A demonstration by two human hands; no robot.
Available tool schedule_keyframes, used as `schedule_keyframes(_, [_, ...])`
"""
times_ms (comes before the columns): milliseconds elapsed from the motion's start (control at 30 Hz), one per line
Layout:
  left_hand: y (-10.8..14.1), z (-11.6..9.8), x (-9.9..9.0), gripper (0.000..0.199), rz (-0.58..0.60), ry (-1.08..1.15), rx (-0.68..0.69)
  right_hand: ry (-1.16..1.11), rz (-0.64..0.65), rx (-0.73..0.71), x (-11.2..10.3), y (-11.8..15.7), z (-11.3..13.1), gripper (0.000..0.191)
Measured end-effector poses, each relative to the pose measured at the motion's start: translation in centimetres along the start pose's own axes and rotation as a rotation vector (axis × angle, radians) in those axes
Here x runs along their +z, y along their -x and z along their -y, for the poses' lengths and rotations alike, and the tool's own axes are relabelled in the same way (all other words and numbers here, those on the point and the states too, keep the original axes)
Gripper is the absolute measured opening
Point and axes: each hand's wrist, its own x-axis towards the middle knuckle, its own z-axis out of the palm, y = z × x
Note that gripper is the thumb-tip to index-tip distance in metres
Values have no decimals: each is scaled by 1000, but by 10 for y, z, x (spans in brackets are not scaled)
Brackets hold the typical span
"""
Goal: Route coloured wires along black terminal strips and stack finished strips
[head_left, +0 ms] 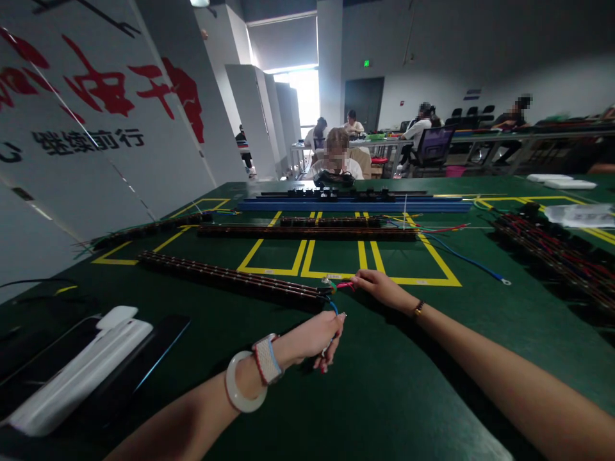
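A long, dark bar assembly with copper-coloured strips [230,276] lies slantwise on the green table. Short wires come out of its near right end. My left hand [323,338] is closed around the blue wire [334,308] just below that end, with a watch and a white bangle on the wrist. Beyond it, my right hand [379,288] pinches the red wire [344,285] at the same end. A small green and yellow piece [333,289] shows beside the red wire. The wire tips inside both hands are hidden.
More dark bar assemblies [307,232] and blue rails [355,205] lie farther back across yellow tape outlines [408,281]. A wired bundle [567,256] is at right. White and black devices [86,371] sit at left. A person [353,169] sits opposite; others work behind.
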Motion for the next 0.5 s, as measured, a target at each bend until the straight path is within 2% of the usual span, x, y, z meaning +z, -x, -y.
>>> schedule_keyframes(67, [3,-5,-7,44,10,-149,-30,3,2,-2,0,-1,-3,45])
schedule_keyframes(133, [2,-6,-13,43,46,-189,-21,8,1,-6,0,-1,-4,45])
schedule_keyframes(267, [-2,-3,-21,41,138,-174,-33,5,-15,-20,0,0,-5,45])
schedule_keyframes(400, [-6,3,-20,49,122,-179,18,-1,-11,-15,2,0,-6,44])
schedule_keyframes(500, [-9,8,-15,51,165,-9,29,-22,-75,-34,-1,-1,-3,40])
